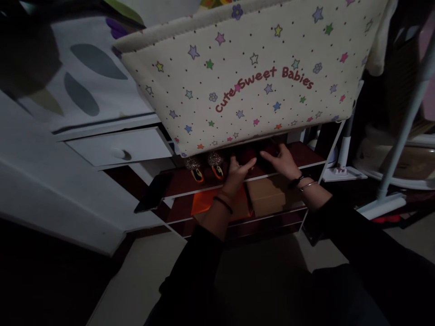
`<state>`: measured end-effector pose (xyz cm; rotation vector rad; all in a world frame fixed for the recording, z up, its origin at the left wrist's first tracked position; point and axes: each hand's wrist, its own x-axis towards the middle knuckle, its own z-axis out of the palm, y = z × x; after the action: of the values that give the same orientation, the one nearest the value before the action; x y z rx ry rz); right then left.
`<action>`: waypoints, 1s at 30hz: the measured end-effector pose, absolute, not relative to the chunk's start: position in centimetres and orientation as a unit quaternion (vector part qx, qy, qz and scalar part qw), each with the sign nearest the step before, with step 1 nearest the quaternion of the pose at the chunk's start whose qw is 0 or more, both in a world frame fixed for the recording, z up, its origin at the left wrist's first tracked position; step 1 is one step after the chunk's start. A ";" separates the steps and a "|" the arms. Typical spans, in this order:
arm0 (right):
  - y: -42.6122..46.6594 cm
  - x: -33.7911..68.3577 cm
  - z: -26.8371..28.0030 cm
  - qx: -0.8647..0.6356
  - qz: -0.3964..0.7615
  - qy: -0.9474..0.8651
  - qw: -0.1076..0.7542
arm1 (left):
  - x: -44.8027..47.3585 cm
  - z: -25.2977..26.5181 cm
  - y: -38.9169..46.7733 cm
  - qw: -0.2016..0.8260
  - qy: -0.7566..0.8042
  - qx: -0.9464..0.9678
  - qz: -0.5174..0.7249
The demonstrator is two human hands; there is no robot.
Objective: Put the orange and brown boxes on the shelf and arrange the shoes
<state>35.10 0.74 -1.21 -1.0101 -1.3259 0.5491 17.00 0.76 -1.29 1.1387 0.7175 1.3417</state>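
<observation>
Two dark red shoes (pixel 249 156), dim and partly hidden under the overhanging fabric bin, sit side by side on the upper shelf (pixel 292 162). My left hand (pixel 237 173) grips the left one, its thumb along the near side and the fingers behind. Around the right one (pixel 269 147) my right hand (pixel 282 162) is closed, thumb pointing left. A pair of glittery shoes (pixel 215 165) with orange and yellow insides stands just left of my left hand. Above both hands hangs the cream fabric bin (pixel 258 86) with stars and "Cute Sweet Babies" lettering.
An orange box (pixel 200 201) and a brown cardboard box (pixel 272 197) lie on the shelf below. A black phone-like slab (pixel 154 192) juts from the left shelf end. At left is a white drawer (pixel 118 147); at right, a pale pole-handled floor tool (pixel 384 206).
</observation>
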 end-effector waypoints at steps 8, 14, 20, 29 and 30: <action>-0.2 34.8 -2.6 -0.387 0.351 -0.562 0.641 | 16.5 -2.6 2.6 0.586 0.303 0.503 0.557; 0.2 34.5 -2.2 -0.410 0.338 -0.577 0.620 | 16.4 -3.4 4.4 0.586 0.310 0.517 0.542; 0.3 34.5 -2.2 -0.393 0.335 -0.593 0.618 | 16.2 -3.8 4.9 0.591 0.308 0.514 0.540; 0.5 34.5 -2.8 -0.414 0.327 -0.583 0.618 | 16.5 -4.3 5.0 0.587 0.298 0.509 0.555; 0.5 34.5 -2.9 -0.415 0.328 -0.581 0.619 | 16.5 -4.3 4.9 0.586 0.300 0.509 0.554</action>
<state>34.47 0.54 -2.91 -0.9536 -1.3359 0.7543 16.54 4.89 -4.29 1.1878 0.6984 1.2919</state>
